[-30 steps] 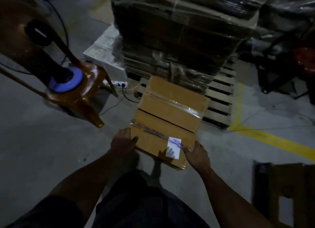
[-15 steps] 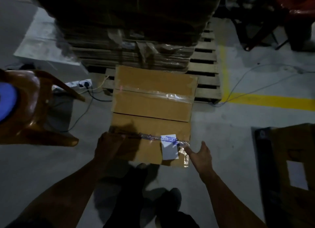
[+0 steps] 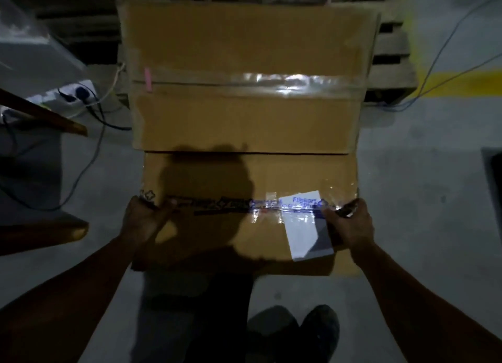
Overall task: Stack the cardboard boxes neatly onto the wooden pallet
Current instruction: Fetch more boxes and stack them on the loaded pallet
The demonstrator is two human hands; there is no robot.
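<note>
Head view: left hand [image 3: 144, 221] and right hand [image 3: 350, 224] apparently grip the near cardboard box [image 3: 244, 188] sides.

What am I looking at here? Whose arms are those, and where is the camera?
The camera sits on a person's head and looks down, so you see what that person sees. The two arms are their own, and the dark shoes at the bottom are their feet.

In front of them are two brown cardboard boxes. The near box has printed tape and a white label on it. The left hand grips its left edge and the right hand grips its right edge, thumbs on top. The far box, sealed with shiny clear tape, lies just behind it.

Beyond the boxes is a wooden pallet, a slatted platform for stacking boxes. The grey floor has a yellow line and some cables near a power strip.
</note>
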